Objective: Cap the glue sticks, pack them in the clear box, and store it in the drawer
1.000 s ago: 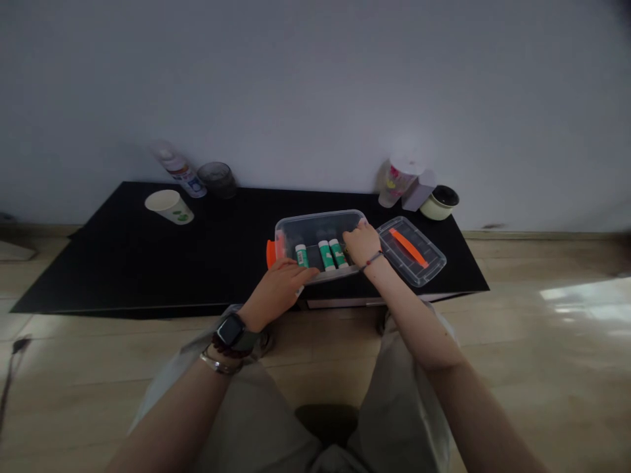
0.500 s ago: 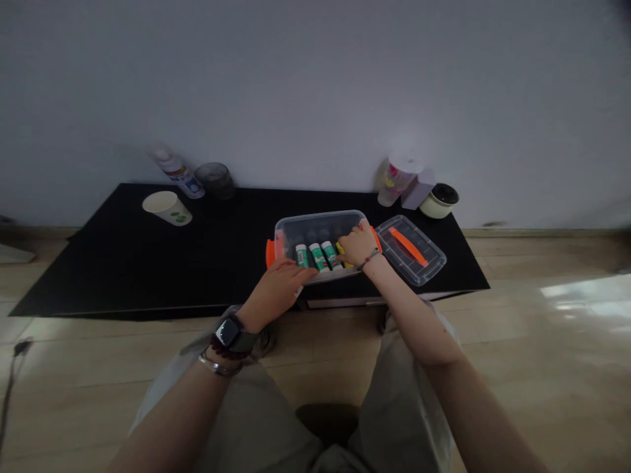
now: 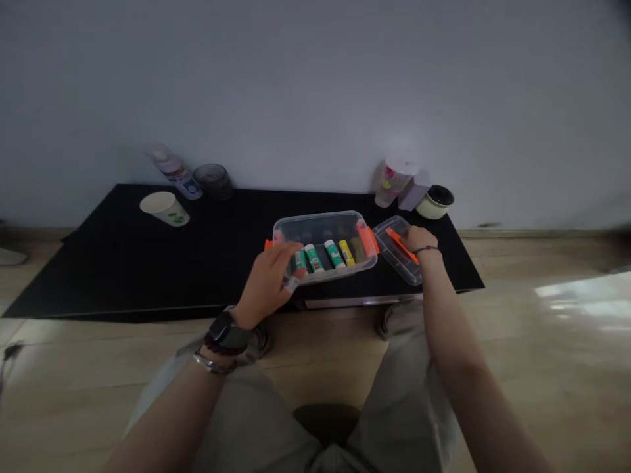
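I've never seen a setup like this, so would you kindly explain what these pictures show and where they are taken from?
There is no machine here: these are a person's own two bare hands, filmed by one camera worn on the head, looking forward and down. On a black table sits a clear plastic box with orange clips. Inside it lies a row of green-labelled sticks and a yellow stick, possibly glue sticks. The left hand is over the near edge of the box, and I cannot tell whether it holds anything. The right hand rests on the clear lid, which lies beside the box and has an orange strip. Farther back, near the wall, stand a paper cup and a spray bottle.
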{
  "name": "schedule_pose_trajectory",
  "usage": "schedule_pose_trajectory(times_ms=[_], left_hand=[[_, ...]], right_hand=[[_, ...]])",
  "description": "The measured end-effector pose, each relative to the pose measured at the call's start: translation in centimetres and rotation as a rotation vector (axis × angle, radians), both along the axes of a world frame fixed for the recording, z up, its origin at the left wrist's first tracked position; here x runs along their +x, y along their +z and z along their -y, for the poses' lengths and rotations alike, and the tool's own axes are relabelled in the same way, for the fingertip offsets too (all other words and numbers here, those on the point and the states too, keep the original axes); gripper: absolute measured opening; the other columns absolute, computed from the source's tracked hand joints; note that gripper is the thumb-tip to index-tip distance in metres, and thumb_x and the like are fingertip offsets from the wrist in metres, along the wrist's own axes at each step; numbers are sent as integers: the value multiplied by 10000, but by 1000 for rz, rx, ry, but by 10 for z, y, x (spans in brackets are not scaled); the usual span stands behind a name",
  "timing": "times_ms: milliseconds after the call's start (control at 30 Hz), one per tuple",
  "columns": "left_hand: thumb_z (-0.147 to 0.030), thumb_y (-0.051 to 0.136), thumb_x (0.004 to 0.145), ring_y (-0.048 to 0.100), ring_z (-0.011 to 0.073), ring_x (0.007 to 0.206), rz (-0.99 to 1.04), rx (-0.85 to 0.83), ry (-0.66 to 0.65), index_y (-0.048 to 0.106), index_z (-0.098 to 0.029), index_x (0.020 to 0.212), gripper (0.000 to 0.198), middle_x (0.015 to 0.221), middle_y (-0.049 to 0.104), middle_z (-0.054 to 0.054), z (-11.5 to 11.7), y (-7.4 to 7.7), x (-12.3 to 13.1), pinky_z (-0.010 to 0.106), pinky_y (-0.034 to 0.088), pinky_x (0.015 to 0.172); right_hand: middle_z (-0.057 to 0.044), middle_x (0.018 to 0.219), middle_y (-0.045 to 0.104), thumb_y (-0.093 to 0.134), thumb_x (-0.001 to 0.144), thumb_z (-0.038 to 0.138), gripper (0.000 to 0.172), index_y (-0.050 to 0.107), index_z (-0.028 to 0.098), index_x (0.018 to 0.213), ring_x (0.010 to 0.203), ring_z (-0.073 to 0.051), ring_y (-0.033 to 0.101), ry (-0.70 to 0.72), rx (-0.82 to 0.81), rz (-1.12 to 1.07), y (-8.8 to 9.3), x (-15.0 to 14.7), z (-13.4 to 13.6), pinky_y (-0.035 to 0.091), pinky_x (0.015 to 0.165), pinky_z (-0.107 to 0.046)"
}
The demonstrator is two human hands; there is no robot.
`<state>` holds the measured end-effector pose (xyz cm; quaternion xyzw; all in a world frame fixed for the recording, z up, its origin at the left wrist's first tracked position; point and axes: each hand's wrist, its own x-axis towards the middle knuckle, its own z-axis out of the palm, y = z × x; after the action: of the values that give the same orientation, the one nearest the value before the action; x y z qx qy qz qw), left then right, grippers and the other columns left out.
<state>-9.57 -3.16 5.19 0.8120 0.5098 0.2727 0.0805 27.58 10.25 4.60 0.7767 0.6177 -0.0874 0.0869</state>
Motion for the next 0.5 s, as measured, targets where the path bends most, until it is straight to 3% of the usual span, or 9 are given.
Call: schedule_pose_trajectory(times_ms=[133, 233, 367, 500], left_hand=[[-357, 403, 949, 512, 309, 1271, 70, -8, 314, 456, -127, 1339, 456, 1343, 552, 194, -9, -3, -12, 491, 413, 1073], [-413, 415, 931, 567, 303, 1214, 141, -154, 436, 442, -154, 1289, 443, 1302, 573, 187, -15, -12, -22, 470, 469, 1001], [-490, 408, 917, 662, 264, 939, 250, -370, 496, 458, -189, 1116, 364, 1065, 651, 121, -23, -26, -33, 421, 526, 829], [-506, 412, 901, 642, 231, 792, 335, -487, 476, 462, -202, 1004, 325, 888, 636, 55, -33, -40, -38, 388, 520, 762]], right_hand=[[-183, 1233, 655, 653, 866, 433, 436, 661, 154, 1201, 1135, -293, 633, 24, -155, 56, -22, 22, 8, 495, 868, -362], [-177, 1265, 636, 673, 868, 387, 436, 633, 151, 1233, 1182, -279, 604, 98, -184, 63, -34, 26, 14, 481, 914, -364], [-188, 1243, 632, 595, 928, 356, 390, 611, 119, 1238, 1162, -267, 607, 124, -159, 68, -43, 28, 16, 463, 919, -343], [-213, 1309, 559, 555, 951, 434, 462, 587, 93, 1261, 1191, -269, 571, 173, -102, 35, -47, 29, 16, 435, 957, -341]])
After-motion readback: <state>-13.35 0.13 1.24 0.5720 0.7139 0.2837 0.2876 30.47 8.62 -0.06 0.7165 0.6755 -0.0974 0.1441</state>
